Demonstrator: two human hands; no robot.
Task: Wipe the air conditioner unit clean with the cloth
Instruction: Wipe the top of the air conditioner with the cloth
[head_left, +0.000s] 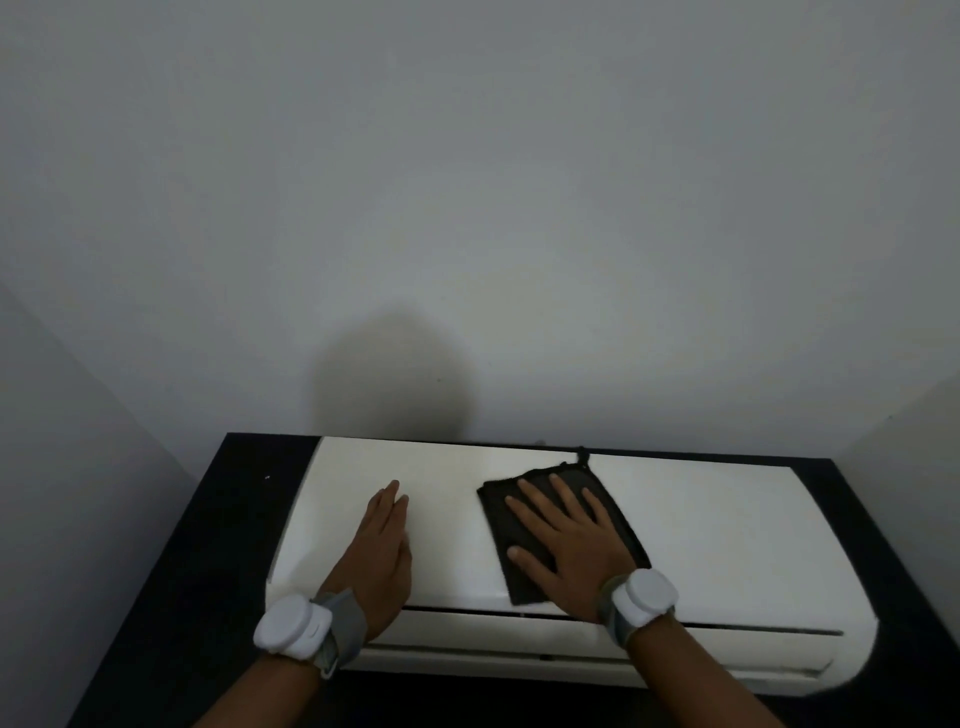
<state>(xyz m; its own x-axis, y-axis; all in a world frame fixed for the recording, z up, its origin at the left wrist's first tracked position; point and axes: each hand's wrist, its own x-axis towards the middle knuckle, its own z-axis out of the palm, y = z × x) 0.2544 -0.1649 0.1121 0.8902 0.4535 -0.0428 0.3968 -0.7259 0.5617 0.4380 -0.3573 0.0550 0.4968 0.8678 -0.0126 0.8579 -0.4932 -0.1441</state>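
Observation:
A white wall-mounted air conditioner unit fills the lower middle of the head view, its front panel facing me. A dark square cloth lies flat on the panel near its centre, a small loop sticking up from its top corner. My right hand presses on the cloth with fingers straight and spread. My left hand rests flat on the bare panel to the left of the cloth, fingers straight and together. Both wrists carry white wrist-worn devices on grey straps.
A dark panel frames the unit on the left, right and below. A plain grey-white wall rises behind, with a round shadow just above the unit. Side walls close in at the left and right.

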